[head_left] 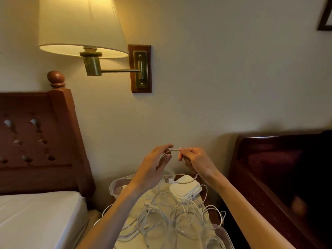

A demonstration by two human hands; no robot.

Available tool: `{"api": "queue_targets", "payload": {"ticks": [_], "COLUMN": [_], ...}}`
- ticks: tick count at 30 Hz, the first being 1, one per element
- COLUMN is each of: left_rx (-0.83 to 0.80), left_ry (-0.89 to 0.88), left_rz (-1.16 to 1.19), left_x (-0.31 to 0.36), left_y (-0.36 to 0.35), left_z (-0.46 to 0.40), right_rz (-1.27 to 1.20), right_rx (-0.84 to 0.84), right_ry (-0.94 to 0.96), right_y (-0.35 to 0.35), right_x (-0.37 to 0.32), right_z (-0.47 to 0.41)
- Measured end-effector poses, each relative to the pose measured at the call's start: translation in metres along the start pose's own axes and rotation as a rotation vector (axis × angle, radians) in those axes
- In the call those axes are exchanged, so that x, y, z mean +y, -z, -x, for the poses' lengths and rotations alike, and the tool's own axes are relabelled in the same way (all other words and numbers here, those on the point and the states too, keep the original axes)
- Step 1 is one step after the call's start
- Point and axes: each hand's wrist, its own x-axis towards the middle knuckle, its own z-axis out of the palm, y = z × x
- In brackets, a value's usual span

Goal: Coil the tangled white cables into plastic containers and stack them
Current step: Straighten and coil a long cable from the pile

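Nearest to me, tangled white cables (167,212) sprawl over a cream cloth (143,236) on the small tabletop (213,214), some loops hanging off its edges. Just beyond them sits a stack of white lids (186,187), with a clear plastic container (116,187) to its left and another (222,234) at the near right corner. Above these I hold one cable (175,150) raised: my left hand (154,168) pinches it with thumb and forefinger, other fingers loosely extended, and my right hand (195,161) grips it with curled fingers. Its USB plug (168,180) dangles below. Farther back, a wall lamp (84,33) glows above the headboard (39,137).
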Motion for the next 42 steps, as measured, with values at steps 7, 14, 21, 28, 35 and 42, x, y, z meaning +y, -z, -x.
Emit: {"api": "queue_targets", "payload": {"ticks": [7, 14, 21, 28, 35, 42], "left_rx": [0.370, 0.385, 0.070, -0.137, 0.331, 0.763], "left_ry": [-0.156, -0.098, 0.038, 0.516, 0.589, 0.725], "left_rz": [-0.238, -0.290, -0.201, 0.955, 1.285, 0.981], "left_x": [-0.010, -0.018, -0.009, 0.061, 0.064, -0.010], "left_y": [0.051, 0.084, 0.097, 0.067, 0.073, 0.127], "left_z": [-0.029, -0.027, -0.018, -0.005, -0.054, -0.050], "right_rz": [-0.157, -0.145, 0.135, 0.635, -0.024, -0.304], "right_rx": [-0.231, -0.315, -0.066, 0.398, -0.022, -0.316], "right_ry": [-0.064, -0.109, 0.103, 0.229, -0.133, -0.176], "right_y": [0.007, 0.038, 0.050, 0.031, -0.079, -0.064], "right_x": [-0.012, -0.024, -0.040, -0.038, -0.034, -0.023], "right_z": [0.016, 0.018, 0.003, -0.038, 0.031, 0.079]}}
